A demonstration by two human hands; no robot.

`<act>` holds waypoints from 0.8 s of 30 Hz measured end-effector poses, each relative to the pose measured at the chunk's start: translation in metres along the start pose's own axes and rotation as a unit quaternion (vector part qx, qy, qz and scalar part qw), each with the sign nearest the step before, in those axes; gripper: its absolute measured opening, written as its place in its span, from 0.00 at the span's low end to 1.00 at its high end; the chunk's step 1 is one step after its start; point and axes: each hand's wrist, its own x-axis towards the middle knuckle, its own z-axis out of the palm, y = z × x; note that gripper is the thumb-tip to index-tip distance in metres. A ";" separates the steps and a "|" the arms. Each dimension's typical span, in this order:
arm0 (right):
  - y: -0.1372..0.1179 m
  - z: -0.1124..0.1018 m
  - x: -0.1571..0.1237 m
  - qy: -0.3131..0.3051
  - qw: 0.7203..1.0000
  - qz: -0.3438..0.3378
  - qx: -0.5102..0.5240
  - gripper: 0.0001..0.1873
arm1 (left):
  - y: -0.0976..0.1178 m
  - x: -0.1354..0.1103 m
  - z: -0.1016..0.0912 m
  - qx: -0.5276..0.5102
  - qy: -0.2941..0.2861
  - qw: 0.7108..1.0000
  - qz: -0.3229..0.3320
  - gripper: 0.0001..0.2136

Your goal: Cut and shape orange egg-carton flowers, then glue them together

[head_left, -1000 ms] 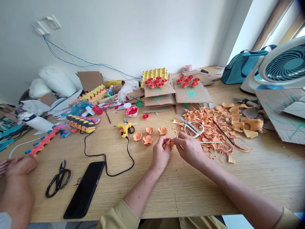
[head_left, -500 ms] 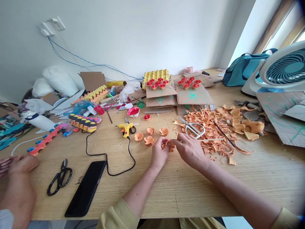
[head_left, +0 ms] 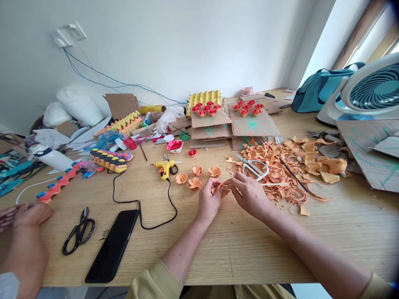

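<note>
One fragile orange flower

Left hand pinches it over the tabletop; the right hand closes its grip narrowly beside it, seemingly on a white stick. Likely light, thin, easily torn: hold it low, by the base.

Pale stick in R fingers shifted, less showing vs. prev., orange flower in L fingers turned a bit

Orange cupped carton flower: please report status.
Left hand holds orange flower, partly hidden. Right hand holds thin white stick, tip hidden. White-handled metal scissors lie just beyond right hand.
</note>
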 end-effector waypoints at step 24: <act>-0.001 -0.001 0.000 0.035 0.999 -0.012 0.025 0.14 | 0.003 -0.004 0.001 0.038 0.010 0.998 0.051 0.07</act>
